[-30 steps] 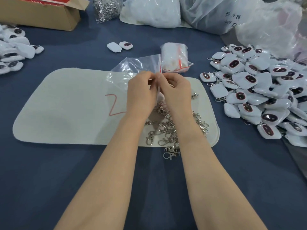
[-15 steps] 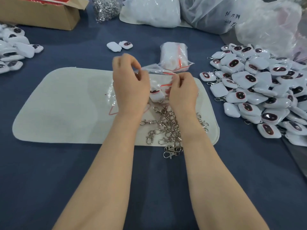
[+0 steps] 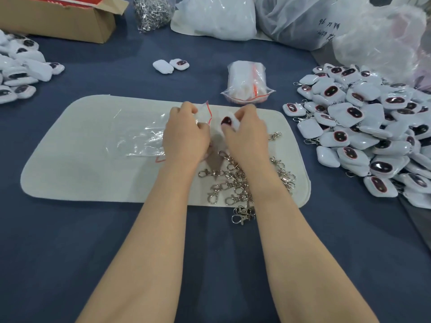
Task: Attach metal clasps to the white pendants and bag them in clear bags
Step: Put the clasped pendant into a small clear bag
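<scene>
My left hand (image 3: 186, 136) pinches the clear bag (image 3: 144, 136) at its mouth — to hold it open | my right hand (image 3: 247, 136) grips the white pendant (image 3: 227, 122) just beside that mouth, ready to enter, I judge.

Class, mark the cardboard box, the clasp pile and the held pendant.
cardboard box (image 3: 58, 25): head view, brown front wall.
clasp pile (image 3: 234, 183): head view, middle of heap.
held pendant (image 3: 227, 121): head view, dark oval face.
</scene>
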